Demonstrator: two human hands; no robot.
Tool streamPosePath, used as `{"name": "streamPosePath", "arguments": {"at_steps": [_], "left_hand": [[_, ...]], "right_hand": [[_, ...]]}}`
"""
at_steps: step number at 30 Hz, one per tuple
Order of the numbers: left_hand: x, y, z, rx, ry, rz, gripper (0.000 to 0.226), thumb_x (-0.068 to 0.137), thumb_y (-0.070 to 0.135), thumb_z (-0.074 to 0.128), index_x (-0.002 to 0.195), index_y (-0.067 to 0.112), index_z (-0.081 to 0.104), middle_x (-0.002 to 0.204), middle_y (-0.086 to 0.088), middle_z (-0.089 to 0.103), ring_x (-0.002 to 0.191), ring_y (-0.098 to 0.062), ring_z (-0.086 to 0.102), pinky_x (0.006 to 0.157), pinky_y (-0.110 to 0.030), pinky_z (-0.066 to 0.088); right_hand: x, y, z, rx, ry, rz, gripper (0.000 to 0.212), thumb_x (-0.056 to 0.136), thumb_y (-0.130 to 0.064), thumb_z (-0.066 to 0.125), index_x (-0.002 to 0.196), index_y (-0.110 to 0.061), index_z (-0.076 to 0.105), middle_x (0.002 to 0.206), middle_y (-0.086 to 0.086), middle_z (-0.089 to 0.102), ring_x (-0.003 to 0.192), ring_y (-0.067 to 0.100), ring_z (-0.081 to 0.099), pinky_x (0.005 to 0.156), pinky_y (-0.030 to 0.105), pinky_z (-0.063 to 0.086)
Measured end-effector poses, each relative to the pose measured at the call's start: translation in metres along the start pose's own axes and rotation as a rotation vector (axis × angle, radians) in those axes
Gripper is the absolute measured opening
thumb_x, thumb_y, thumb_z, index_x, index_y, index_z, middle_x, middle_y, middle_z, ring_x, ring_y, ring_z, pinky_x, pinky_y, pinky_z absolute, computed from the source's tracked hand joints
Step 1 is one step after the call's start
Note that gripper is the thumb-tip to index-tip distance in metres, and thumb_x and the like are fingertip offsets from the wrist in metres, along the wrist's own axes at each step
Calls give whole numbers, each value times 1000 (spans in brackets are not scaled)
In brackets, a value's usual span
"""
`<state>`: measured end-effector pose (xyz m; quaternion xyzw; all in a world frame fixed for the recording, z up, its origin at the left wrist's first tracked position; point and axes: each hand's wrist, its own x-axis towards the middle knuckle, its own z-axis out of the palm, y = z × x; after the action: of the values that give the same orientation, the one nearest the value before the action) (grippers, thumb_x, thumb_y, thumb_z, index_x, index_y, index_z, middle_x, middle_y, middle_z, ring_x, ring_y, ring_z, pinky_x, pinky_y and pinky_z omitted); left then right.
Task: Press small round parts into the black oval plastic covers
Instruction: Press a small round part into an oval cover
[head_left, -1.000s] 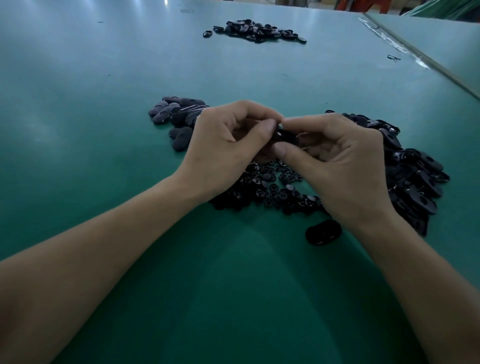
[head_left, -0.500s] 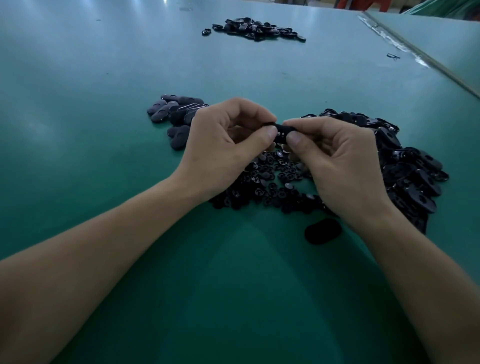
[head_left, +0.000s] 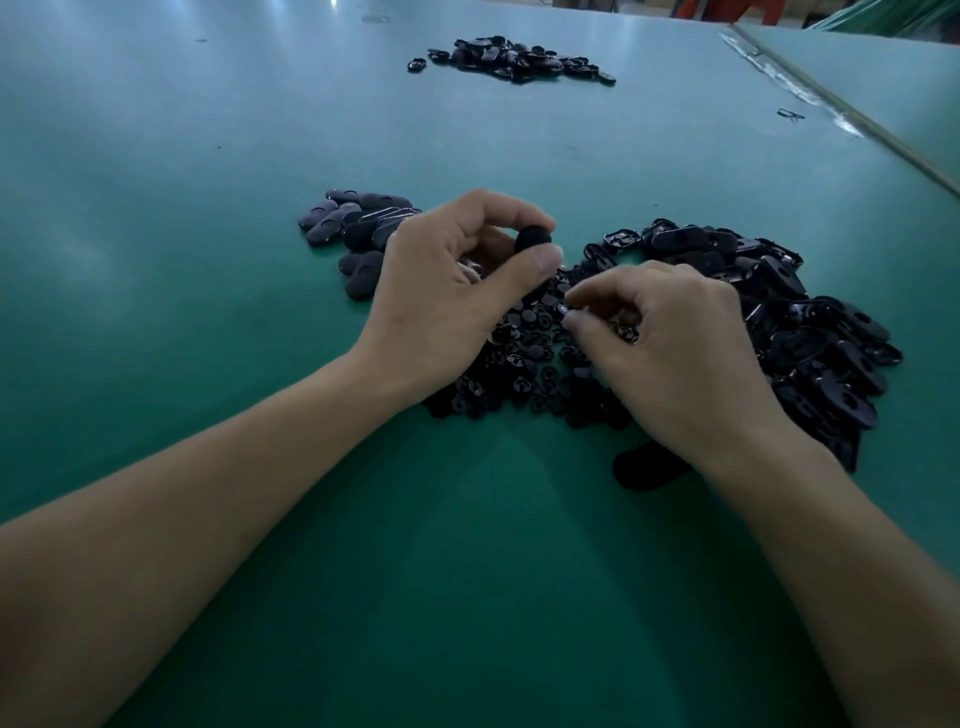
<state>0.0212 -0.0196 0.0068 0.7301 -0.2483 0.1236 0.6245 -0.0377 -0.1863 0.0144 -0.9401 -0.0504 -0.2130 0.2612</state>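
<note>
Black oval cover (head_left: 532, 240): one piece, centre of frame, slightly above the middle. Pinched between the thumb and curled forefinger of the left hand (head_left: 447, 301), remaining fingers folded beneath. Only a rounded end of the piece shows past the fingertips.

Right hand (head_left: 675, 353): right of centre, palm down, fingers curled. Thumb and forefinger are closed together at their tips on what appears to be a small round part (head_left: 565, 310), too small and glossy to make out fully. The pinch sits just below and to the right of the held cover, apart from it.

Heap of small round parts (head_left: 524, 369): black, glossy, spread on the table beneath and between both hands, centre frame.

Heap of glossy covers (head_left: 815, 332): right of centre, behind and beside the right hand. Many lie hollow side up, with holes showing.

Cluster of matte covers (head_left: 358, 228): left of centre, partly behind the left hand, smooth domed side up.

Single cover (head_left: 644, 467): dark oval, flat on the table below the right wrist, partly hidden by it.

Far heap of black parts (head_left: 519, 57): top centre, well apart from everything else.

Table (head_left: 208, 156): green, smooth, with pale reflections at upper left. A pale seam (head_left: 852, 117) runs diagonally at upper right, with a small dark scrap (head_left: 790, 113) just beside it.
</note>
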Motion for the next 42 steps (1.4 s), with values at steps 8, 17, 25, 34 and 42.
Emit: {"name": "streamPosePath", "arguments": {"at_steps": [8,17,25,34,42], "left_hand": [[3,-4,-2,-79,59,-42,13,85,11,78,89,22,74,71,12,73,63,-5,66,64,-25,56],[5,-6,-3,-108,88,-76,10,84,11,80,85,19,73,70,7,74,61,-8,69,58,-17,52],[6,-10,-2,-141,90,-141,14,84,4,76,93,14,71,78,-1,75,67,-17,74,62,-21,56],[5,-13,-4,-111,69,-154,13,81,8,79,85,16,71,75,-2,75,71,-24,76,65,-30,60],[5,-12,-4,-40,53,-130,17,77,15,80,86,26,70,76,2,73,74,-22,75,76,-38,62]], "right_hand": [[1,0,0,-47,-124,39,12,88,-37,72,92,-27,76,86,-6,61,91,18,57,87,39,49],[2,0,-2,-77,-127,92,21,87,-44,70,98,-27,75,94,-3,63,96,20,59,88,38,50],[1,1,2,-71,-116,56,11,92,-31,67,95,-23,74,89,-4,61,92,20,57,86,37,49],[2,-7,-1,86,72,21,12,97,-18,58,89,-17,67,68,-11,60,66,8,55,60,15,39],[2,-7,-1,147,95,11,17,93,-12,64,102,-18,76,73,-19,62,67,-5,58,67,2,37]]}}
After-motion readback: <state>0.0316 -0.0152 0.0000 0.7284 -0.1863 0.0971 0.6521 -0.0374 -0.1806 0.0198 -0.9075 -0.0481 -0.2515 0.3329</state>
